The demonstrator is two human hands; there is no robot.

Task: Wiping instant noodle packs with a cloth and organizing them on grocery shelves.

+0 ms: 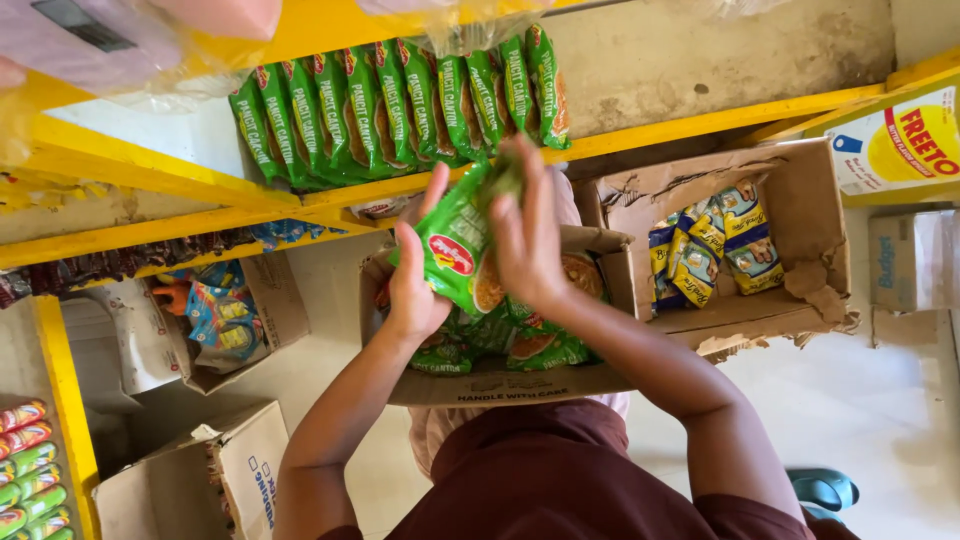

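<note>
While both hands' fingers clasp glossy green crinkled noodle packets (462,245), left hand (413,290), right hand (525,240), over a torn cardboard box (500,382)

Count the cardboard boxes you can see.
5, maybe more out of frame: one box under the hands, with green packets; one right of it, blue-yellow packets; a small one far right; one left; one bottom left.

The person wears a dark maroon top with short sleeves, leaving both forearms bare down to the left hand (415,290) and right hand (525,245). No rings, watch or bracelet show, though some fingers are partly hidden.
</note>
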